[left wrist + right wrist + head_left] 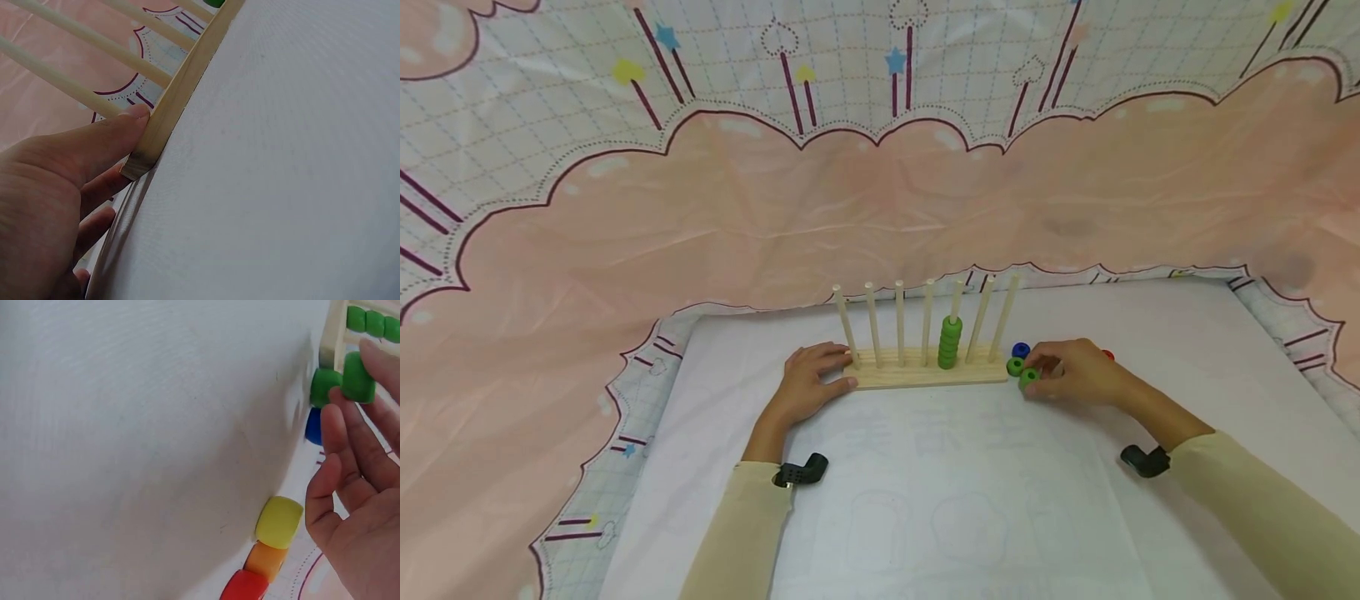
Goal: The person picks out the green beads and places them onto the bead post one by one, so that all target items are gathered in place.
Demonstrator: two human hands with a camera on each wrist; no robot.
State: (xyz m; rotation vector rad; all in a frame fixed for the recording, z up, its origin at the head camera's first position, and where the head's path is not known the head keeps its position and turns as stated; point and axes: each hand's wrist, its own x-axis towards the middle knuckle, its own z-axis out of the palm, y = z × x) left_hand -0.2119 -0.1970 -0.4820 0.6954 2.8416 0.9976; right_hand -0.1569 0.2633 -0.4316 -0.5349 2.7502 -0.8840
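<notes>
A wooden peg rack (pixel 917 377) with several upright pegs stands on the white cloth, and a stack of green beads (pixel 950 342) fills most of one peg right of its middle. My left hand (pixel 808 382) holds the rack's left end, thumb on the base (pixel 181 94) and fingers behind it. Off the rack's right end, my right hand (pixel 1075 372) pinches a green bead (pixel 358 378) between thumb and fingers. Another green bead (pixel 1015 367) and a blue bead (pixel 1021 350) lie just beside it on the cloth.
To the right of the right hand lie a yellow bead (pixel 279 522), an orange bead (pixel 266 560) and a red bead (pixel 245 586) in a row, mostly hidden by that hand in the head view. A patterned pink and white cloth (pixel 880 200) hangs behind the table.
</notes>
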